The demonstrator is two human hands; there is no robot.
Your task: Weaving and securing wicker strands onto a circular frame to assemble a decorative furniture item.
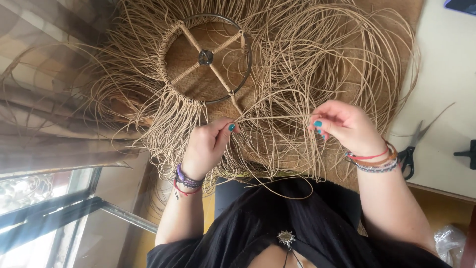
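Closest to the lens is the black top with a small metal brooch (286,237). Just past it the person's two hands work a mass of tan cord (297,64) hanging from a round wire frame (206,57), a ring with wrapped spokes.

The left hand (208,146) sits just below the frame, its fingers (225,128) pinched shut on a few strands (272,119) where they leave the ring's lower rim. The right hand (347,126), off to the frame's lower right, grips the same strands and draws them taut between the two hands.

To do this well, I'd judge the pinch near the frame should hold firm while the pull stays even, so the chosen strands come clear of the loose tangle without dragging their neighbours.

Scissors (411,149) lie on the pale tabletop (446,74), well to the right of the frame.
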